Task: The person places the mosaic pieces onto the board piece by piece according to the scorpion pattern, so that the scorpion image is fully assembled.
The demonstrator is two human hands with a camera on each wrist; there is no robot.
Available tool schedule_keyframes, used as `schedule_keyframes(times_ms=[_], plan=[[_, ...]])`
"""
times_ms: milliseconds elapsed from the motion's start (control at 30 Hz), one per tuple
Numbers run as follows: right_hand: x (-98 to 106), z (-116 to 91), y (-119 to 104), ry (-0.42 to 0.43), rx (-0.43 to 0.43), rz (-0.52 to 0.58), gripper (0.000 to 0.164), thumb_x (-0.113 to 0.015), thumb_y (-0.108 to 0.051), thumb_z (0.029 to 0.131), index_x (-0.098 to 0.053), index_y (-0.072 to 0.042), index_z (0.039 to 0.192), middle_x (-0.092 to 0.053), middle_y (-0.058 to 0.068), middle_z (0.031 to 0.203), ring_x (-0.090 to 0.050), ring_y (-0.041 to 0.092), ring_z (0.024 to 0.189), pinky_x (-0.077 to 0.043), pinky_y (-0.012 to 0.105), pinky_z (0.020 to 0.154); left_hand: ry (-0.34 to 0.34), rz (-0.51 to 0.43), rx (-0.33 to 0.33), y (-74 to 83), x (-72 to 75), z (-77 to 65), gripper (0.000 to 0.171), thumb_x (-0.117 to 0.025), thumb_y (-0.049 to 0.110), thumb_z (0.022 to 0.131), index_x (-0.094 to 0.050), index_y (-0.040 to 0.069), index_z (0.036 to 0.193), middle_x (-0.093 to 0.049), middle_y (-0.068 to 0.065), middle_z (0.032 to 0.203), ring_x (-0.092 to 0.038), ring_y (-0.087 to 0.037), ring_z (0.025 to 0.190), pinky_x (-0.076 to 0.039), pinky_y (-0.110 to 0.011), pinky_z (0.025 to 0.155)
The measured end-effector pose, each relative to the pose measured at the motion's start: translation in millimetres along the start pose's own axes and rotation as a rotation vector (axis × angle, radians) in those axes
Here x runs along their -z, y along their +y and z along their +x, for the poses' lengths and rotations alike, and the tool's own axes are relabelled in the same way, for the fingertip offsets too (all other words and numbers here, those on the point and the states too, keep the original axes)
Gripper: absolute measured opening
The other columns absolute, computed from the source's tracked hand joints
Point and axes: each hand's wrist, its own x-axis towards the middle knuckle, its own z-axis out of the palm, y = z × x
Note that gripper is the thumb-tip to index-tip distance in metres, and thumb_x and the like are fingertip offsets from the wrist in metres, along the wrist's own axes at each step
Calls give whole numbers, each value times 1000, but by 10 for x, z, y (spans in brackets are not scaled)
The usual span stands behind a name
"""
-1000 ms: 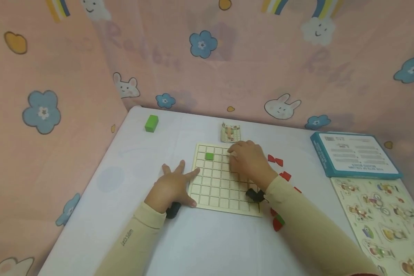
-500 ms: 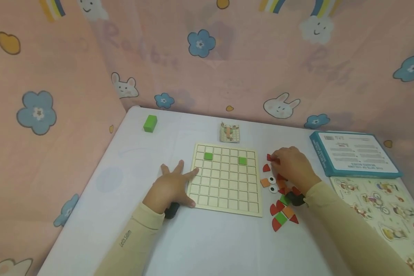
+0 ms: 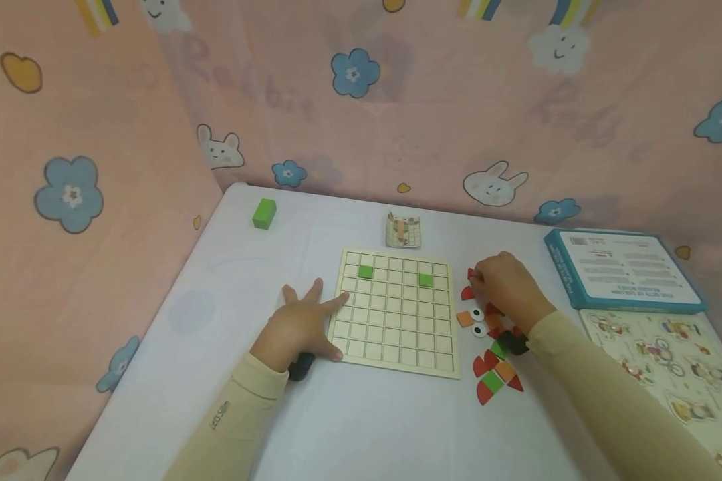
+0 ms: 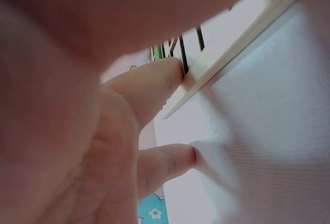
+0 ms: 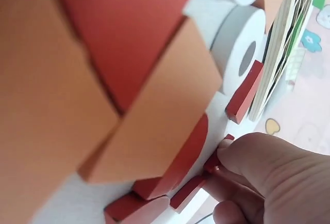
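Your right hand (image 3: 508, 286) had left the grid board (image 3: 391, 327), pinching a red block (image 5: 211, 162), seemingly best lifted straight; your left hand (image 3: 297, 326) lay spread.

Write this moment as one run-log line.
left grip: spread, touching grid board | right grip: pinching red piece | on board: two green squares

The grid board (image 3: 392, 331) is pale cream, ruled with dark square lines. Its two tiles (image 3: 426, 280) are green; the quarter-round pieces (image 3: 485, 393) are red. The eye discs (image 3: 478, 330) are white with dark centres. The pink backdrop (image 3: 409, 127) carries blue flowers (image 3: 355, 73) and white rabbits (image 3: 495, 185).
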Motion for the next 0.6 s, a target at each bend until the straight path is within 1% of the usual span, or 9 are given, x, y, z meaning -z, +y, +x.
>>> schedule_keyframes(times_ms=[100, 167, 233, 300, 400, 467, 567, 600], plan=[[11, 10, 9, -20, -10, 37, 17, -73, -17, 92, -75, -4, 103, -64, 8, 87, -50, 28, 91, -54, 38, 81, -2, -3, 3, 1, 1, -1, 110, -94, 45, 62, -35, 43, 154, -9, -12, 169, -1, -63, 146, -42, -74, 94], [33, 15, -2, -24, -5, 42, 19, -73, -18, 92, -74, -4, 106, -65, 9, 90, -50, 28, 93, -54, 40, 84, -4, -7, 4, 3, 6, 0, 110, -94, 45, 61, -35, 43, 154, -9, -11, 169, 0, -63, 146, -41, -74, 95], [61, 29, -23, -21, 5, 35, 21, -72, -17, 93, -74, -3, 109, -67, 10, 93, -51, 29, 94, -54, 42, 88, -4, -8, 7, 2, 6, 2, 110, -94, 45, 61, -35, 43, 154, -9, -11, 170, 0, -63, 146, -44, -73, 93], [100, 49, -78, -24, 7, 37, 24, -72, -18, 93, -73, -3, 112, -69, 12, 98, -51, 30, 96, -53, 45, 92, -4, -6, 13, -2, 4, 5, 110, -94, 45, 61, -35, 44, 154, -9, -10, 170, 0, -62, 146, -46, -70, 92], [168, 107, -234, -27, 22, 61, 24, -71, -19, 93, -74, -4, 112, -71, 11, 102, -52, 30, 100, -51, 47, 96, -3, -2, 17, -12, 0, 9, 110, -94, 46, 61, -35, 44, 153, -9, -10, 170, 0, -62, 146, -47, -69, 91], [207, 164, -389, -25, 58, 86, 22, -71, -20, 94, -75, -7, 111, -73, 9, 105, -52, 29, 102, -49, 47, 99, -3, 0, 15, -14, 3, 11, 110, -94, 46, 61, -35, 44, 153, -9, -10, 170, 0, -62, 146, -47, -69, 91], [226, 253, -667, 4, 172, 126, 17, -71, -21, 94, -77, -10, 105, -75, 4, 103, -57, 26, 101, -50, 44, 95, -6, -1, 10, -9, 11, 11, 110, -94, 45, 61, -35, 44, 154, -9, -11, 170, 0, -63, 146, -45, -71, 92], [223, 281, -769, 21, 220, 122, 15, -71, -21, 94, -77, -11, 103, -76, 3, 102, -59, 26, 100, -50, 43, 93, -10, -1, 7, -5, 14, 10, 109, -94, 45, 62, -35, 44, 154, -9, -11, 170, 0, -63, 146, -45, -72, 92]])
